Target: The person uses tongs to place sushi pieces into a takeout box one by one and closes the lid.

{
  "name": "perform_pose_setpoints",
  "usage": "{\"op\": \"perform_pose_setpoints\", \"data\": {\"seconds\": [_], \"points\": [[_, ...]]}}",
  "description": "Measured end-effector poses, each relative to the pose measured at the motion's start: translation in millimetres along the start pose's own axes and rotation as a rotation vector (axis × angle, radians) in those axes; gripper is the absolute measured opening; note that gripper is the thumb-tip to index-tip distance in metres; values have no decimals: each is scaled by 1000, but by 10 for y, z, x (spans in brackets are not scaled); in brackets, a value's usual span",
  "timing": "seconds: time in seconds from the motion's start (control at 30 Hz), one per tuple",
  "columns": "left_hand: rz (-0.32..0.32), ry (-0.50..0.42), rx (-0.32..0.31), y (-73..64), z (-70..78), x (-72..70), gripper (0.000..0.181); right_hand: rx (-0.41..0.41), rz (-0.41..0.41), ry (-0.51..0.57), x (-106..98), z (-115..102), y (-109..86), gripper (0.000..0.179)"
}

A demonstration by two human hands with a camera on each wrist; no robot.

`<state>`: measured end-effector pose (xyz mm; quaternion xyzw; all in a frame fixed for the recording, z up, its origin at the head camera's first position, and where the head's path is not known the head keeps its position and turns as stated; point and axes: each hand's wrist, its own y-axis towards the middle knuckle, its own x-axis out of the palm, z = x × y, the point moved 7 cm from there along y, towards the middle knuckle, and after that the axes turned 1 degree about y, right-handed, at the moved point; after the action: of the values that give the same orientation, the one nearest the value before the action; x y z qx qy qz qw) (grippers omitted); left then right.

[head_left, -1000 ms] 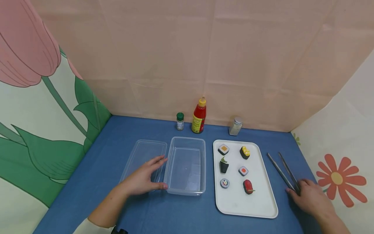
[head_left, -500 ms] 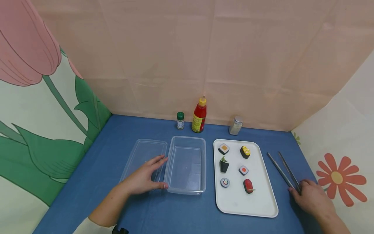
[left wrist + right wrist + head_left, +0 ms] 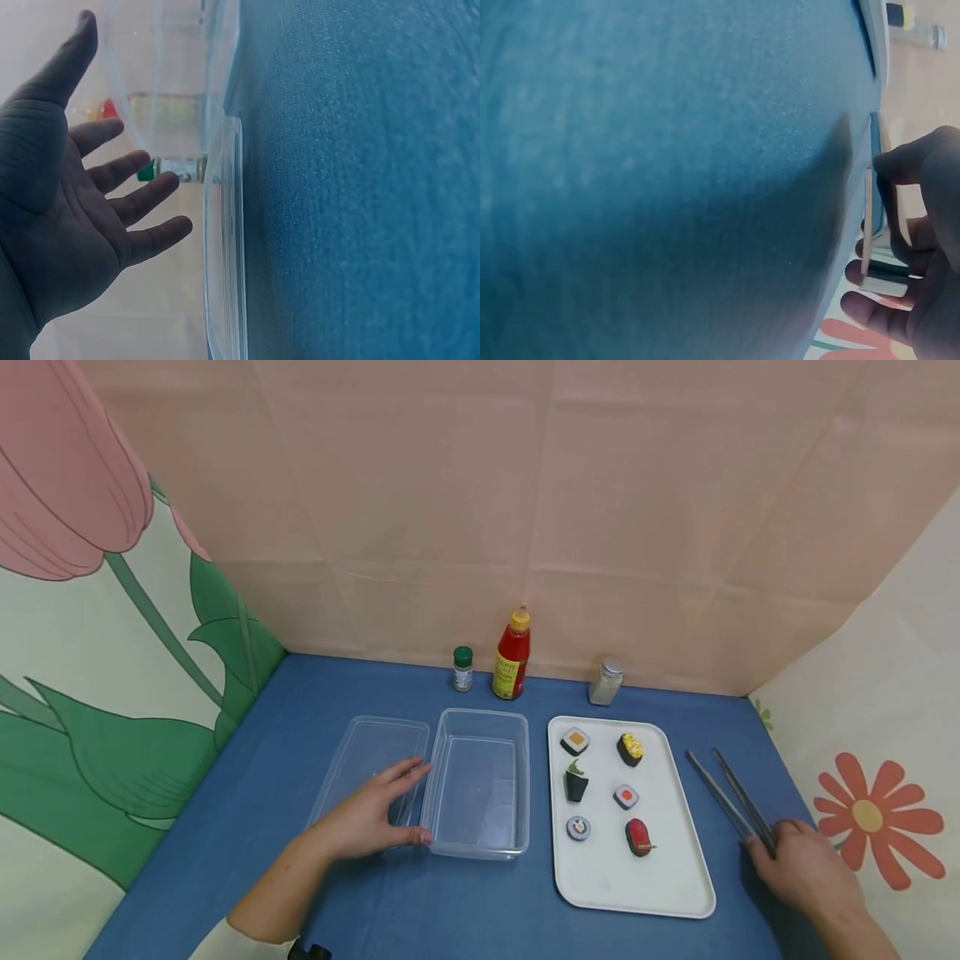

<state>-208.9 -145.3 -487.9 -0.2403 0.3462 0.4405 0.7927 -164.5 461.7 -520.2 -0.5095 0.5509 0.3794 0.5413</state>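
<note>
My left hand (image 3: 367,818) is spread over the clear plastic lid (image 3: 367,747), its fingertips and thumb right at the left side of a clear plastic container (image 3: 480,785). In the left wrist view the palm (image 3: 67,225) is bare and the fingers are apart. On the far right my right hand (image 3: 813,868) grips metal tongs (image 3: 722,796) at their near end, their two arms spread and pointing away. The right wrist view shows the thumb on one side of the tongs (image 3: 868,217) and fingers on the other. A white tray (image 3: 600,885) between the container and tongs bears several sushi pieces (image 3: 637,837).
Along the back wall stand a small green-capped jar (image 3: 462,670), a red sauce bottle (image 3: 512,656) with a yellow cap, and a glass shaker (image 3: 606,682). A blue cloth (image 3: 450,910) covers the table. Printed fabric walls (image 3: 900,693) close in the sides and back.
My right hand has shifted very slightly on the tongs, its thumb a little further right. The left hand, container and tray look unchanged.
</note>
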Motion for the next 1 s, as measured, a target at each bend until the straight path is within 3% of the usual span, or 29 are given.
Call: {"op": "perform_pose_setpoints", "data": {"seconds": [0.27, 0.5, 1.0], "points": [[-1, 5, 1, -8, 11, -9, 99, 13, 55, 27, -89, -40, -29, 55], [-6, 4, -4, -10, 10, -5, 99, -1, 163, 50, -148, -45, -47, 56], [-6, 4, -5, 6, -9, 20, 100, -37, 258, 93, -207, -121, -82, 53]]}}
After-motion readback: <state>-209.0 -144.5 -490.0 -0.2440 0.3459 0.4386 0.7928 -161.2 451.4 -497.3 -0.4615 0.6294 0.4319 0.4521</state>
